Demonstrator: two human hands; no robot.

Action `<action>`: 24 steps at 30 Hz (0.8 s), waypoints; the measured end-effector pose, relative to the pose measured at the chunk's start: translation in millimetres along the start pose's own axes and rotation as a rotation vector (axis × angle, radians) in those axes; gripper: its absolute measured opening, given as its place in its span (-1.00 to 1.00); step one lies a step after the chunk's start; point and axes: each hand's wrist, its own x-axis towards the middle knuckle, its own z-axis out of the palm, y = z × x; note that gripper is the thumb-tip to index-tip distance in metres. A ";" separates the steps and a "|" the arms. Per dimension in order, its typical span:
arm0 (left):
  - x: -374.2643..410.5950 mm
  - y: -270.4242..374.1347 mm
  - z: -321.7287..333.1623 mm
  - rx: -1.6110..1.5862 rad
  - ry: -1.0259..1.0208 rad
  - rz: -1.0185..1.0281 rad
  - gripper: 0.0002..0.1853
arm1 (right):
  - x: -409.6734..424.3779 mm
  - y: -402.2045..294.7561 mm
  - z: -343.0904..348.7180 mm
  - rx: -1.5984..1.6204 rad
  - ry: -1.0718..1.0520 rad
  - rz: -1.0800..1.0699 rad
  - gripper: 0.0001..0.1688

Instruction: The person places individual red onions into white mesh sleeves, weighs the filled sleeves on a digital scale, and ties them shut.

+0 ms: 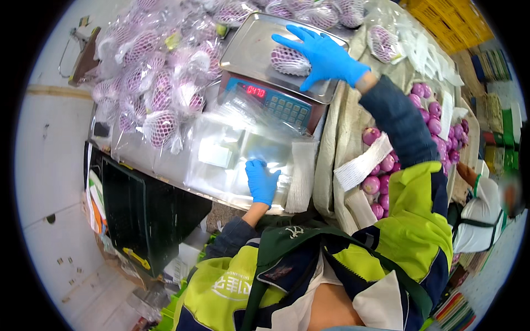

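My right hand [327, 56], in a blue glove, is spread wide at the right side of the metal weighing pan [248, 47] of a digital scale. Beside its thumb and palm lies a purple onion in white foam netting [290, 61]; my fingers are not closed around it. The scale's lit display and keypad [288, 108] face me. My left hand [261, 182], also gloved in blue, rests with curled fingers on a stack of clear plastic bags [215, 173]. Whether it pinches a bag is hidden. Flat white foam net sleeves [301, 178] lie just right of it.
Netted onions in clear bags [159, 89] are heaped at left and behind the scale. Loose purple onions [387, 163] lie right, beside woven sacking [331, 157]. A black bin [136, 207] stands below the table's left edge. Yellow crates [449, 20] and another person [480, 215] are far right.
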 end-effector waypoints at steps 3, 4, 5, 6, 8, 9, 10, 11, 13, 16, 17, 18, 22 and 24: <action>-10.4 -17.7 4.8 -0.030 0.050 -0.001 -0.70 | 19.4 26.9 26.6 0.297 -0.193 0.039 0.21; -11.6 -24.4 5.1 -0.081 0.060 -0.034 -0.74 | 19.9 38.5 34.0 0.267 -0.157 0.033 0.15; -11.3 -29.4 7.6 -0.132 0.067 -0.063 -0.78 | 16.8 47.7 42.8 0.236 -0.119 0.033 0.09; -13.6 -27.0 6.0 -0.265 0.127 -0.121 -0.87 | 14.9 36.9 37.1 0.217 -0.100 0.111 0.00; -11.6 -20.8 -6.0 -0.284 0.129 -0.137 -0.89 | 9.0 25.4 15.4 0.442 -0.002 0.269 -0.38; -10.8 -19.3 -10.7 -0.269 0.133 -0.118 -0.89 | 1.7 26.7 9.7 0.692 0.080 0.344 -0.66; -9.1 -19.6 -11.4 -0.300 0.113 -0.168 -0.89 | 2.2 30.9 9.6 0.664 -0.040 0.427 -0.21; -8.4 -19.6 -12.4 -0.331 0.090 -0.217 -0.89 | -29.6 27.2 5.3 1.072 -0.116 0.639 -0.37; -7.8 -25.8 -10.0 -0.421 0.056 -0.294 -0.88 | -59.8 -37.9 -3.5 1.428 -0.147 0.747 -0.46; -2.4 -45.6 -11.7 -0.474 -0.042 -0.316 -0.87 | -102.2 -148.8 22.2 1.468 -0.334 0.559 -0.26; -6.7 -81.1 5.3 -0.721 0.135 -0.243 -0.88 | -108.6 -176.5 41.6 1.358 -0.501 0.515 -0.25; 0.4 -75.3 -4.9 -0.908 0.046 -0.343 -0.88 | -129.0 -200.3 78.4 1.445 -0.487 0.582 -0.26; 3.0 -48.6 -49.7 -1.124 -0.132 -0.402 -0.89 | -156.8 -223.3 117.8 1.755 -0.413 0.755 -0.19; -8.4 -44.0 -55.8 -0.690 -0.032 -0.060 -0.85 | -150.0 -244.2 100.9 1.882 -0.020 0.803 -0.17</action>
